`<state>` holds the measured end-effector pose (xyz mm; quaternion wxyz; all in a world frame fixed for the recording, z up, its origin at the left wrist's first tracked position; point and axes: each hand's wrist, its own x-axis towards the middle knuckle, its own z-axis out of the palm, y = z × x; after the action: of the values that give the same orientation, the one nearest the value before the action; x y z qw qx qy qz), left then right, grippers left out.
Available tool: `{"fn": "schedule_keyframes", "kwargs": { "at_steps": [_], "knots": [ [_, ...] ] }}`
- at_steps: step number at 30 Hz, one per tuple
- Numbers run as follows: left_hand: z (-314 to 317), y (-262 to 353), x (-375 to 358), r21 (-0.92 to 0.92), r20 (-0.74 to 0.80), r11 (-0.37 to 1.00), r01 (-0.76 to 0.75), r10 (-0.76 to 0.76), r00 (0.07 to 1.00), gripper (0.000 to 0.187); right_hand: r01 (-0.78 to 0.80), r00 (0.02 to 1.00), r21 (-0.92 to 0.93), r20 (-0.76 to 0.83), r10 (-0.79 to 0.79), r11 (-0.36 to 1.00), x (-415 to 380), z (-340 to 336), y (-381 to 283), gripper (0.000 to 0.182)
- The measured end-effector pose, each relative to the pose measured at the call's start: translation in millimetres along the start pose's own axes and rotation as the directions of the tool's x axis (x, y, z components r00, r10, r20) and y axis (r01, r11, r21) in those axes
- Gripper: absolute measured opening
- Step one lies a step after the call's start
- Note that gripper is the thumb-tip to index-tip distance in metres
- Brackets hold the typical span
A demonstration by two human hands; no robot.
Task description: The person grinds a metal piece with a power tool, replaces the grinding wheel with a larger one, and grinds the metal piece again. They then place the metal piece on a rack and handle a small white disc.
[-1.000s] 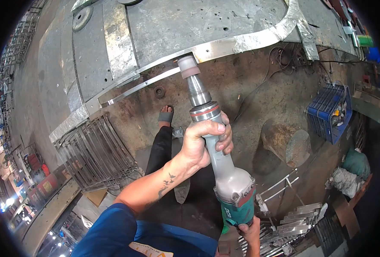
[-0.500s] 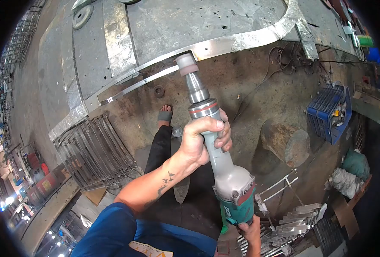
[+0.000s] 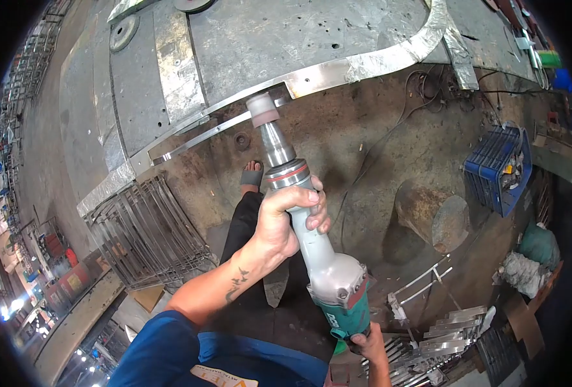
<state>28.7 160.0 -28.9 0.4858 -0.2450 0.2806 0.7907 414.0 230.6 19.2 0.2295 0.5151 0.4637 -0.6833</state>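
Note:
A grey and green power grinder (image 3: 337, 277) runs diagonally across the middle of the view. My left hand (image 3: 292, 213) wraps round its grey neck, while my right hand (image 3: 368, 342) closes on the rear end of its green body. At the front, the cylindrical grinding head (image 3: 262, 109) is at the narrow slot along the edge of a metal frame piece (image 3: 324, 76); whether it touches the metal cannot be made out. That frame piece, partly wrapped in silvery film, lies along the edge of a grey metal table (image 3: 253, 39).
Stacked metal racks (image 3: 147, 232) stand at the left. On the right are a rusty cylinder (image 3: 433, 216), a blue crate (image 3: 497, 171) and a green sack (image 3: 536, 248). Metal strips (image 3: 450, 332) lie lower right. A cable (image 3: 399, 116) trails over the floor.
The grinder and both hands have shifted to the left, carrying the grinding head leftward and slightly down along the slot. Both hands keep their hold.

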Motion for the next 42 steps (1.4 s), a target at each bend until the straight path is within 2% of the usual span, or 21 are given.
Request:
{"fn": "schedule_keyframes", "kwargs": {
  "at_steps": [7,19,22,25,27,31,33,36,39,42],
  "knots": [
    [4.0,-7.6,11.3,-0.027,0.072,1.0,0.0,0.002,0.997,0.025,0.055,0.997,-0.025,-0.054,-0.057,0.998,-1.5,-5.9,-14.6,0.058],
    [6.6,-7.7,14.4,0.039,0.049,0.998,-0.041,0.039,0.998,0.024,0.105,0.994,-0.036,-0.01,-0.105,0.994,17.8,-10.7,-5.6,0.058],
    [7.1,-7.9,13.1,0.043,0.024,0.998,-0.044,0.043,0.999,0.025,0.048,0.999,-0.022,0.026,-0.047,0.999,18.0,-12.0,-5.5,0.059],
    [1.9,-6.3,9.1,0.039,0.0,0.999,-0.035,0.035,0.999,0.025,0.099,0.995,-0.016,0.006,-0.099,0.995,18.6,-8.9,-7.7,0.058],
    [-0.4,-4.3,6.9,0.044,0.001,0.998,-0.037,0.037,0.999,0.025,0.15,0.989,-0.114,0.03,-0.148,0.982,21.7,-9.5,-3.0,0.058],
    [5.5,-5.6,10.8,0.057,0.008,0.998,-0.031,0.031,0.999,0.026,0.156,0.988,-0.066,0.021,-0.155,0.986,19.3,-10.4,2.5,0.057],
    [8.6,-6.2,11.9,0.043,0.013,0.999,-0.022,0.021,1.0,0.026,0.087,0.996,-0.034,-0.025,-0.088,0.996,13.0,-10.6,-7.1,0.058],
    [10.6,-4.4,12.9,0.032,0.031,0.999,-0.02,0.019,0.999,0.027,0.011,1.0,0.056,0.0,-0.011,0.998,5.9,-7.5,-25.1,0.057],
    [10.8,-3.8,13.6,0.017,0.042,1.0,-0.012,0.012,0.999,0.026,0.01,1.0,0.007,-0.019,-0.009,1.0,1.1,-4.9,-25.9,0.056],
    [12.9,-3.7,13.0,0.005,0.045,1.0,0.003,-0.004,0.999,0.026,0.014,0.999,0.038,-0.042,-0.012,0.999,-4.7,-3.4,-20.6,0.055]
  ]
}}
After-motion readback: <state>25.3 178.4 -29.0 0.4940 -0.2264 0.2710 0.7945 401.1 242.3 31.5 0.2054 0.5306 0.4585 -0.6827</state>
